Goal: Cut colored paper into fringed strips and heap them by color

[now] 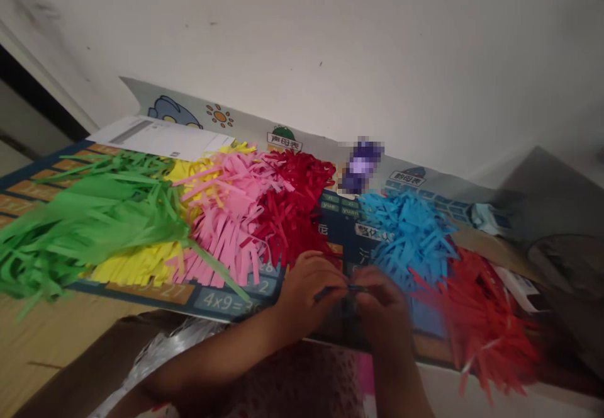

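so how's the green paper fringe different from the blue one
The green paper fringe has long thin strips sweeping left past the printed board; the blue paper fringe is shorter and bunched. The green lies far from the right hand; the blue sits just beyond it. Both are cut paper lying on the board.

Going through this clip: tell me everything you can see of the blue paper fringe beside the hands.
The blue paper fringe is a bushy clump of many narrow, bright blue strips, matte like craft paper. The strips splay in all directions, some bent or crumpled. It lies on a printed chart, and its right side meets a red paper fringe. Its lower edge comes close to the right hand, but whether they touch cannot be told.
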Demonstrator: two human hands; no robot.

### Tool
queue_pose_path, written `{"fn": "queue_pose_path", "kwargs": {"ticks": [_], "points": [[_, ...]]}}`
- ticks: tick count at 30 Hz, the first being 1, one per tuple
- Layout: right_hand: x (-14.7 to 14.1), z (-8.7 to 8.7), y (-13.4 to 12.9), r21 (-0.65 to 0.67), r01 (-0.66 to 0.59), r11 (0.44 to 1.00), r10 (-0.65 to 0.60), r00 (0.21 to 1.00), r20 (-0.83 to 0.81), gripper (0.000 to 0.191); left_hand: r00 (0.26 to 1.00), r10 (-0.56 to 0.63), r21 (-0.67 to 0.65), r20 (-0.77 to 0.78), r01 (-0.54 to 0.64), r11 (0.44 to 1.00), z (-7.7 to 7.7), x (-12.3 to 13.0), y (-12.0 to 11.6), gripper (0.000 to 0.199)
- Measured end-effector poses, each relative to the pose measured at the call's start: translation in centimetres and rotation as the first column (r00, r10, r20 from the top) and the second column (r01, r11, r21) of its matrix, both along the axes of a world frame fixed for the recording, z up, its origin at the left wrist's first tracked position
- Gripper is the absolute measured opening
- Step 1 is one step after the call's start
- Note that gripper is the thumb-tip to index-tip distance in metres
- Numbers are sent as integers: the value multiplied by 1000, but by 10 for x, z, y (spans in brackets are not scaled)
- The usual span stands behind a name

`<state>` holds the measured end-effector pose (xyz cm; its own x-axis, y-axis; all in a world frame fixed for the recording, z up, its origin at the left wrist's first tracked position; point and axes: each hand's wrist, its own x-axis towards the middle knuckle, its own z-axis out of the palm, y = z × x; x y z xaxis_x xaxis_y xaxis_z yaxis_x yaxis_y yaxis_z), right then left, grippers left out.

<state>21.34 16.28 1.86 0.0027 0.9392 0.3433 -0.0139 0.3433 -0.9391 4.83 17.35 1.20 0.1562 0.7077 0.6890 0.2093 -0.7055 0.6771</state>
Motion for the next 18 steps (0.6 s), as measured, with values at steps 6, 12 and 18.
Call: {"fn": "queue_pose_path", "kwargs": {"ticks": [6, 12, 18], "points": [[1, 13, -1, 109, 54, 993, -79, 967, 243, 10, 994, -111, -163, -8, 108, 981, 6, -10, -1, 16], [-11, 16, -2, 155, 38, 987, -72, 973, 221, 12, 970, -127, -450, 207, 210, 868, 7, -13, -6, 18], [-5, 20, 29, 71, -40, 997, 12, 933, 359, 12, 956, -143, -626, 256, 276, 729, 12, -26, -3, 14]]}}
